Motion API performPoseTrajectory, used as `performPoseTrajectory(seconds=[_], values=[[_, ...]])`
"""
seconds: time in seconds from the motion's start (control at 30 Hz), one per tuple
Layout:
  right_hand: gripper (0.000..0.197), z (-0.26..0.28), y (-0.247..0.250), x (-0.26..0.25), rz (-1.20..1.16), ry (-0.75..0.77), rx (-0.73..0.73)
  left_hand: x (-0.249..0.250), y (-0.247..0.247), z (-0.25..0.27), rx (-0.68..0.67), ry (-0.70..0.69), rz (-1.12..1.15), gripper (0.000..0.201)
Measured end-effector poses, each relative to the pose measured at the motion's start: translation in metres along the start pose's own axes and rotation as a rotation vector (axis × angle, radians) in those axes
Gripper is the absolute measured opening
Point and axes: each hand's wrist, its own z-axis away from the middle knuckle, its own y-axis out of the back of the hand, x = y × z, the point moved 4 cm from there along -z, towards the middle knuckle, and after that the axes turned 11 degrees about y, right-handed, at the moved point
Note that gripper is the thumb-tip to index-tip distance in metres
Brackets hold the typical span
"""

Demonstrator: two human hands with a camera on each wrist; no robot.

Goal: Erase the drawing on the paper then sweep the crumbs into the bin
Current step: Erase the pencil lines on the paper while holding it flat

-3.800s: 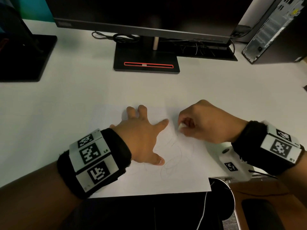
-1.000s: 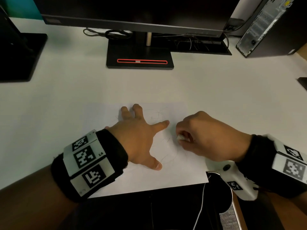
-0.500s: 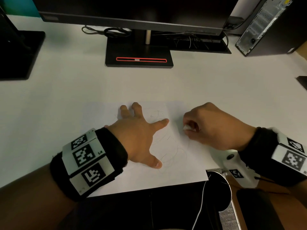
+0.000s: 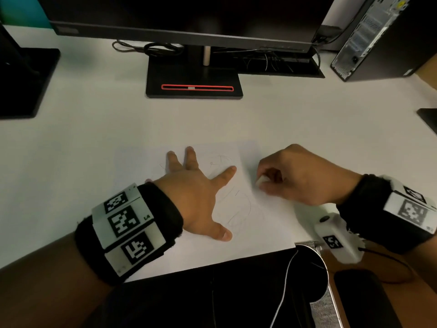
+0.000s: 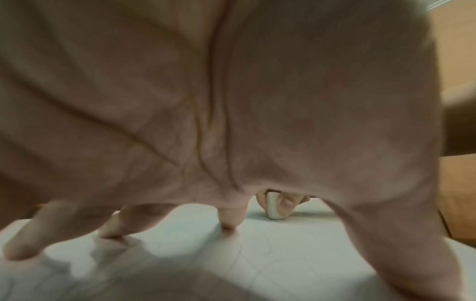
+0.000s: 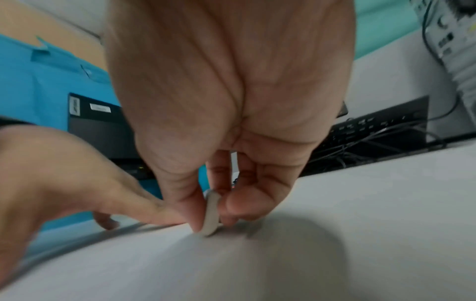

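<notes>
At the lower centre of the frame, the left hand [image 4: 196, 197] presses its spread fingers on the paper [image 4: 264, 223]; the right hand [image 4: 300, 176] beside it pinches a white eraser [image 4: 262, 180] against the sheet's faint pencil drawing [image 4: 238, 209].

This is an office workstation. A white bench [image 4: 94, 129] carries a large dark monitor [image 4: 189, 17] on a black stand [image 4: 194, 84], a second monitor base [image 4: 23, 79] at the left, a tangle of cables [image 4: 163, 49] behind, and a desktop computer tower [image 4: 378, 36] at the right.
</notes>
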Motion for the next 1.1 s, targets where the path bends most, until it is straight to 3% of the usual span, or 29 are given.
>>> performPoseTrajectory(seconds=[0.07, 0.2, 0.37, 0.5, 0.63, 0.77, 0.93, 1.1], values=[[0.018, -0.001, 0.002, 0.005, 0.015, -0.021, 0.023, 0.002, 0.004, 0.002, -0.003, 0.004, -0.020, 0.124], [0.023, -0.003, -0.007, -0.003, -0.051, 0.011, -0.070, 0.000, 0.008, 0.002, -0.006, 0.003, -0.029, 0.123], [0.022, -0.005, 0.005, 0.017, 0.019, -0.144, 0.025, -0.003, 0.008, -0.003, -0.009, -0.004, -0.002, 0.124], [0.022, -0.005, -0.007, -0.001, -0.080, -0.078, -0.106, -0.007, 0.003, -0.007, -0.015, -0.012, 0.022, 0.125], [0.023, -0.006, 0.007, 0.020, 0.005, -0.196, 0.003, -0.007, 0.003, -0.008, -0.012, -0.022, 0.024, 0.124], [0.021, -0.004, -0.006, 0.002, -0.059, -0.103, -0.113, -0.008, 0.002, -0.008, -0.017, -0.020, 0.027, 0.125], [0.023, -0.001, 0.004, 0.018, -0.017, -0.192, -0.028, -0.007, 0.002, -0.008, -0.013, -0.023, 0.029, 0.125], [0.024, 0.004, -0.007, 0.002, -0.106, -0.104, -0.128, -0.007, 0.002, -0.008, -0.016, -0.016, 0.021, 0.125]])
